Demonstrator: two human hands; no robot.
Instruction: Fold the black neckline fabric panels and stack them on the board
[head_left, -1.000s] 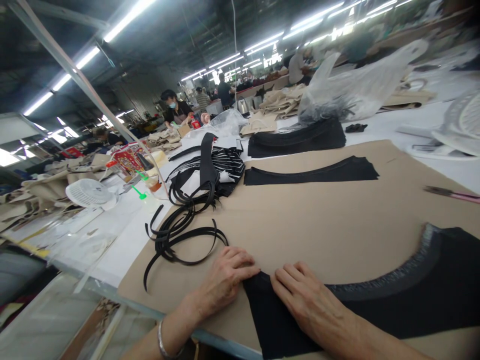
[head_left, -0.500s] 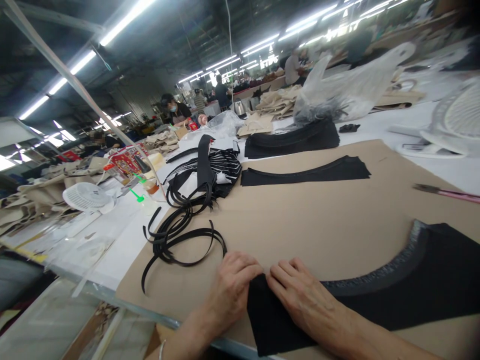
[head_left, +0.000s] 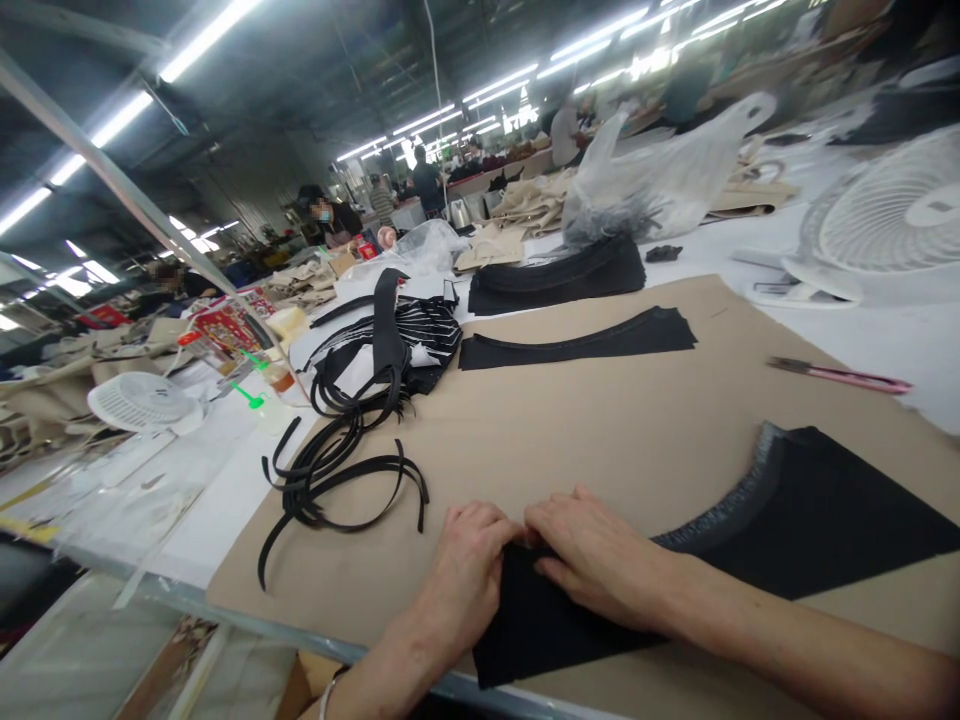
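While black strips [head_left: 304, 505] lie coiled on tan sheeting [head_left: 600, 420], left hand [head_left: 469, 565] pinching the edge of a black fabric piece [head_left: 802, 530] there, right hand [head_left: 592, 555] touching it alongside, whether clamped I cannot tell, pink-handled tool [head_left: 851, 376] farther right.

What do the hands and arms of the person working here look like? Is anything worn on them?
The left hand and right hand wear no gloves, and no sleeves show. A thin, silvery bracelet circles the left arm; nothing worn shows on the right arm.
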